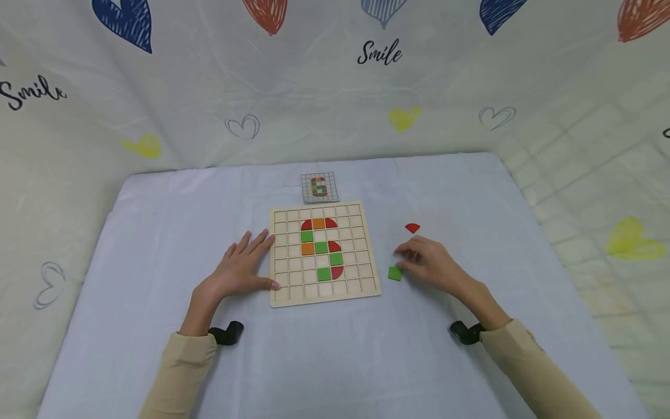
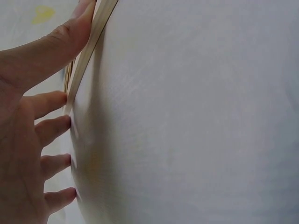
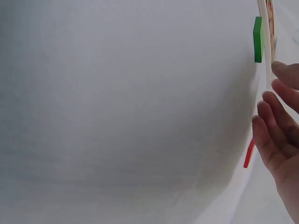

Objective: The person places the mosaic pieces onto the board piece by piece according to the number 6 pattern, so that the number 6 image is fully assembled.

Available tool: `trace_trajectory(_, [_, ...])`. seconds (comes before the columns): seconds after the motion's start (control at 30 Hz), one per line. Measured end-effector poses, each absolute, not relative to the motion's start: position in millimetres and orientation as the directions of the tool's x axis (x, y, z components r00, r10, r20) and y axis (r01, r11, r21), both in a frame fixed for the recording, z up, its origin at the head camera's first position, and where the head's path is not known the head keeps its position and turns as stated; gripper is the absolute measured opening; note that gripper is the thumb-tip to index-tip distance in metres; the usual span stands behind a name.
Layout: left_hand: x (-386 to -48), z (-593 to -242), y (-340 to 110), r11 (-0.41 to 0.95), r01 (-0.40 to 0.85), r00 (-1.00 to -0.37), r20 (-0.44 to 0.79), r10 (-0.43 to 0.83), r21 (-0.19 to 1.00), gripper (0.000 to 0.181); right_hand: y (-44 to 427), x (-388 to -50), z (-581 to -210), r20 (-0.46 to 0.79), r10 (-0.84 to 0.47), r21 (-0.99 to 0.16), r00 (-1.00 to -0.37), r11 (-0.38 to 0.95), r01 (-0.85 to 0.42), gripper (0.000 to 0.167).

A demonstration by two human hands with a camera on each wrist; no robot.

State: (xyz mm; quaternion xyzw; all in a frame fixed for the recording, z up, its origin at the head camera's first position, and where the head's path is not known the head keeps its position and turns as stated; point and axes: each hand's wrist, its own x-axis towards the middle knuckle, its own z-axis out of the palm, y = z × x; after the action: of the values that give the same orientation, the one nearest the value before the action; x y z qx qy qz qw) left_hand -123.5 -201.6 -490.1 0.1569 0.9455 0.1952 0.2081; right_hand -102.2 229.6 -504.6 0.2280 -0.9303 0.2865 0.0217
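Observation:
A square wooden grid board (image 1: 293,294) lies on the table, with red, orange and green tiles in some of its cells. My left hand (image 1: 238,270) rests spread at the board's left side, its thumb over the edge near the front corner. In the left wrist view, the fingers (image 2: 56,128) reach the wooden edge (image 2: 88,51). To the right of the board, my right hand (image 1: 431,265) hovers with bent fingers, and no piece shows between them. Its thumb is close by a green square tile (image 1: 395,273). Beyond the fingers lies a red quarter-circle tile (image 1: 413,228).
Behind the board sits a small pattern card (image 1: 320,187) showing a coloured figure on a grid. A white cloth (image 1: 335,361) covers the table. A printed curtain (image 1: 314,75) hangs at the back and sides. Each wrist carries a black device (image 1: 228,333).

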Motion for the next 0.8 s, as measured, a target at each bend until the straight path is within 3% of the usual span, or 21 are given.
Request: trace_trajectory(0.8, [-124.4,-491.3,-201.8,0.875,0.210,-0.865,-0.334,0.374,0.437,0.113,248.6,-142.1,-505.3,0.181,-0.234,-0.510,-0.955,0.808,-0.295,0.019])
